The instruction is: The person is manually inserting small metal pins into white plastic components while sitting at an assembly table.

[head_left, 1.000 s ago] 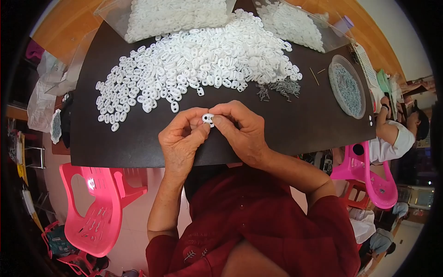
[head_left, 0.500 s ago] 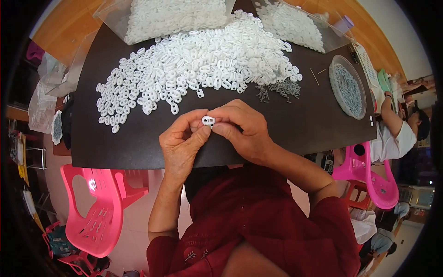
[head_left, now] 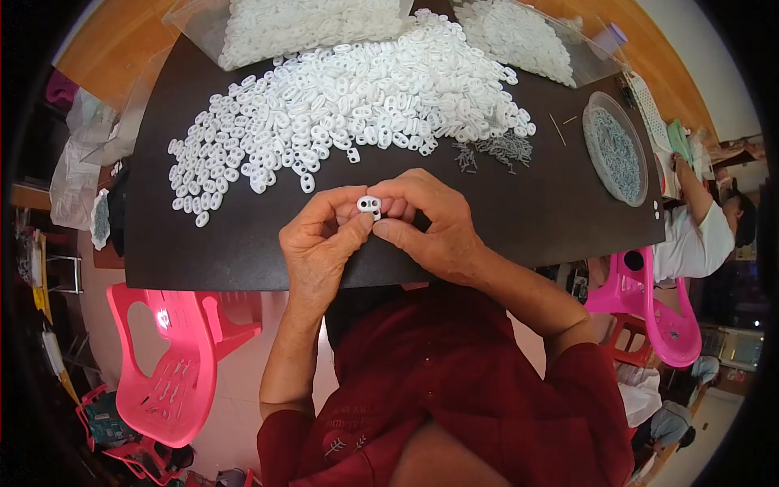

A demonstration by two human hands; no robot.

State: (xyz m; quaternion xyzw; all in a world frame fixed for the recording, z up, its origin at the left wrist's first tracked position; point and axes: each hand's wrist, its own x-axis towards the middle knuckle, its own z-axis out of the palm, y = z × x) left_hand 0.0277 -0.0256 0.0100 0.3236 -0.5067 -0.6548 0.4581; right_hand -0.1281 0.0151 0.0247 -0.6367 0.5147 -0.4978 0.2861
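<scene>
My left hand (head_left: 323, 242) and my right hand (head_left: 434, 217) meet over the near part of the dark table. Between their fingertips is a small white plastic cord lock (head_left: 369, 203), an oval piece with two dark holes facing up. Both thumbs press at its lower side, where another bit of white shows; whether that is a separate part I cannot tell. The fingers are closed around it and hide its underside. Just beyond my hands lies a large heap of similar white oval pieces (head_left: 349, 105), a few strays at its front edge.
Small grey metal pieces (head_left: 507, 150), apparently springs, lie right of the heap. A round clear tray (head_left: 591, 154) holds more. Two clear bins (head_left: 203, 36) of white pieces stand behind. Pink plastic chairs (head_left: 166, 390) flank me; another person (head_left: 698, 235) sits at the right.
The cord lock has turned slightly between my fingertips, and more white with a dark hole shows below it. Both hands keep their grip in nearly the same place.
</scene>
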